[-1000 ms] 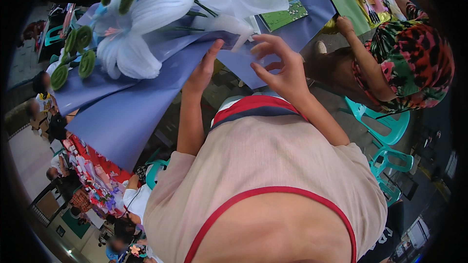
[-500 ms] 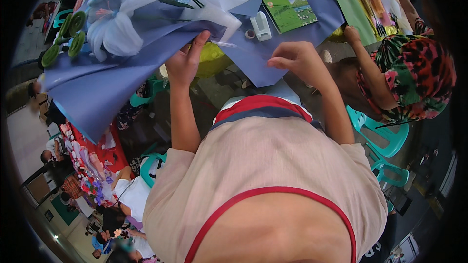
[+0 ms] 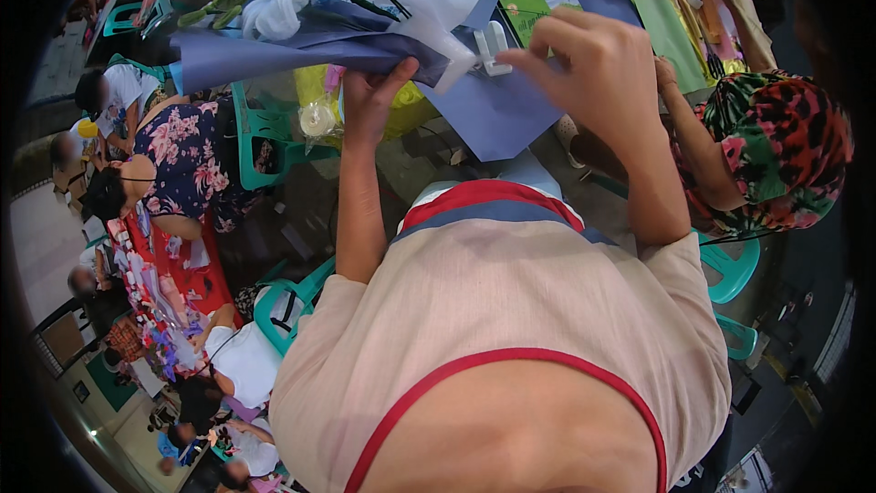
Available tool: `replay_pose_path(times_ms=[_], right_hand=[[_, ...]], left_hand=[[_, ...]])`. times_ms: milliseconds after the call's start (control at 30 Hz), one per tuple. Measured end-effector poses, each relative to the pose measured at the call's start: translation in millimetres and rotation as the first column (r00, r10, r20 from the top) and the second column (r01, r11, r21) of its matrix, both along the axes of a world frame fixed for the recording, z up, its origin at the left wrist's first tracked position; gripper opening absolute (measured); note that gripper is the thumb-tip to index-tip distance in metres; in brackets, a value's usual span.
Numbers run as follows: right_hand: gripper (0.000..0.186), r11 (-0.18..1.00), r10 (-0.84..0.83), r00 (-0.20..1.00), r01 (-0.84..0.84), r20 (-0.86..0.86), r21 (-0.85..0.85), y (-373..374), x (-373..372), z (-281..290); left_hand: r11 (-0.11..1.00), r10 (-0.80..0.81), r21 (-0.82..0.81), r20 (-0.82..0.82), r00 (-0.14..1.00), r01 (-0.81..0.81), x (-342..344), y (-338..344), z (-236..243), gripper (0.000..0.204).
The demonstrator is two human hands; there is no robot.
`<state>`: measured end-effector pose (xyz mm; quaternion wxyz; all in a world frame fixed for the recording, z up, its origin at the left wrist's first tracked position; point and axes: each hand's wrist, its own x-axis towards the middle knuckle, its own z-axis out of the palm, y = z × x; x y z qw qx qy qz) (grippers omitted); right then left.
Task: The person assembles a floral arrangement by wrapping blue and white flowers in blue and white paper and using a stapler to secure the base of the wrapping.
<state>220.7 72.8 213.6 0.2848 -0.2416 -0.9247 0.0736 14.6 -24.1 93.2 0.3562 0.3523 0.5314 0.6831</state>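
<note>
A bouquet wrapped in blue-violet paper (image 3: pixel 301 62) lies across the upper left, with a pale blue flower (image 3: pixel 278 14) and green curled pieces (image 3: pixel 214 7) at its far left end. My left hand (image 3: pixel 370 100) grips the paper near its narrow end, thumb on top and fingers underneath. A whitish wrap (image 3: pixel 444 47) covers that end. My right hand (image 3: pixel 598 73) is raised to the right of it, fingers curled in toward the thumb; anything between them is too small or blurred to see. Just left of its thumb lies a white tape dispenser (image 3: pixel 494 50).
Blue sheets (image 3: pixel 497 119) and a green booklet (image 3: pixel 520 5) lie on the table. A person in a floral top (image 3: pixel 766 146) sits close on the right. Teal chairs (image 3: pixel 260 151) and other people are on the left, beside a red-covered table (image 3: pixel 208 283).
My left hand has turned the bouquet, so its flower end moved up and its paper looks narrower. My right hand has risen and moved right, over the booklet's edge.
</note>
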Motion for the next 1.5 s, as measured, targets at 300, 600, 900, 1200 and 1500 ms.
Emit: replay_pose_path(times_ms=[300,600,900,1200,1500], right_hand=[[0.034,0.992,-0.091,0.995,0.093,0.028,-0.084,31.7,-12.7,-14.8],[0.044,0.964,0.094,0.994,-0.079,0.05,-0.254,43.1,-16.7,-12.3],[0.045,0.895,0.12,0.99,-0.078,0.068,-0.439,57.3,-23.8,-28.6],[0.037,0.947,0.065,0.998,-0.063,-0.005,-0.314,36.6,-10.7,3.5],[0.036,0.94,0.045,0.999,-0.037,0.014,-0.339,37.8,-6.4,1.0]], left_hand=[[0.986,-0.157,0.109,0.318,0.935,0.128,7.6,-10.8,-5.8,0.035],[0.971,-0.233,0.161,0.444,0.865,0.179,6.6,-18.5,-23.1,0.054],[0.927,-0.351,0.291,0.453,0.819,0.237,15.8,-11.9,-21.7,0.057],[0.97,-0.232,0.17,0.435,0.87,0.174,18.6,-8.2,-18.8,0.052],[0.937,-0.323,0.276,0.459,0.828,0.213,26.1,-9.7,-28.6,0.06]])
